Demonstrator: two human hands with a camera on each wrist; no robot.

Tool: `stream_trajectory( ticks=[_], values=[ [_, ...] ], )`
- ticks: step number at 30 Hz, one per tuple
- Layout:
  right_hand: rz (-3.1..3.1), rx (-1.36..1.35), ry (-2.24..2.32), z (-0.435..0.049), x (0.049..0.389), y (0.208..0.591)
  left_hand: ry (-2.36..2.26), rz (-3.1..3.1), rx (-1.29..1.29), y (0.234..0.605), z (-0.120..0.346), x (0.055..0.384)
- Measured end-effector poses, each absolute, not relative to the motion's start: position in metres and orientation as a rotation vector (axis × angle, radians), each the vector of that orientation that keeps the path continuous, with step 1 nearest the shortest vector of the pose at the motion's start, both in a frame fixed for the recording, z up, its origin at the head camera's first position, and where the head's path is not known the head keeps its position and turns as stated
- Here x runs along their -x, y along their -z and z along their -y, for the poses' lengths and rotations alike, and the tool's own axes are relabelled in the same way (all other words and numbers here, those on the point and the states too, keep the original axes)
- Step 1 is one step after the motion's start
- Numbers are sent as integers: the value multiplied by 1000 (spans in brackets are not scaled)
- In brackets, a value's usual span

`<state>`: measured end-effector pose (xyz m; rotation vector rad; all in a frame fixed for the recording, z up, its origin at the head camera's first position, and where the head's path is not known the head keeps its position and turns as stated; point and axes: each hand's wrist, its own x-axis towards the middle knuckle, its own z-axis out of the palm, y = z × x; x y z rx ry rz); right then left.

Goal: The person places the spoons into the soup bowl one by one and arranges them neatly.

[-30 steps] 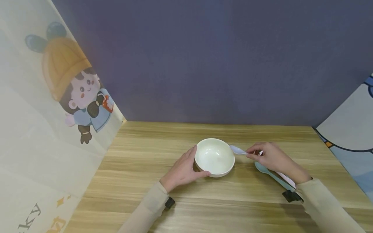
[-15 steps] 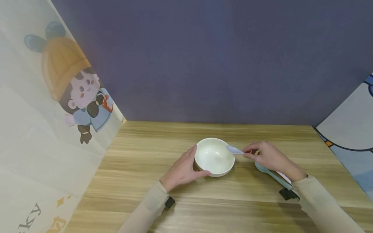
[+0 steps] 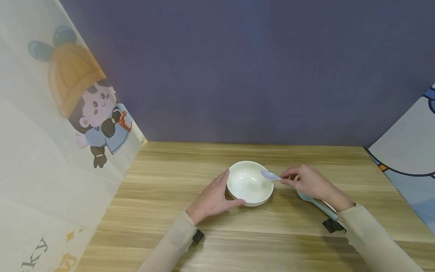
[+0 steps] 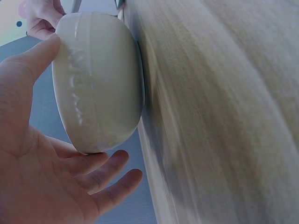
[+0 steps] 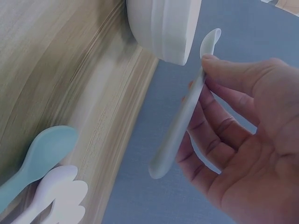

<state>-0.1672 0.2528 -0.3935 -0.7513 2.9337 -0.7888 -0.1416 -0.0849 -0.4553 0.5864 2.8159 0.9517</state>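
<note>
The left hand (image 3: 212, 198) holds the white bowl (image 3: 249, 184) on the counter (image 3: 173, 162) between thumb and fingers; the right hand (image 3: 310, 183) pinches a lilac spoon (image 3: 269, 175), its head above the bowl's rim. The left-wrist view alone shows raised marks (image 4: 76, 88) outside; the right-wrist view reveals pale spoons (image 5: 72, 193) beside a teal spoon (image 5: 49, 149).

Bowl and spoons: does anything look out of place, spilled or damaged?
Nothing stands out. The white bowl stands upright, the left hand at its side; the right hand holds a pale spoon. The teal spoon and other pale spoons lie together on the table. No spill or damage shows.
</note>
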Motion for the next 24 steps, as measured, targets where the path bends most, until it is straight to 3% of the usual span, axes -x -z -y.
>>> stream_trajectory(
  ticks=[24],
  values=[
    [-2938,745,804,-241,169,400,-947,-2819,-575,455,84,142]
  ],
)
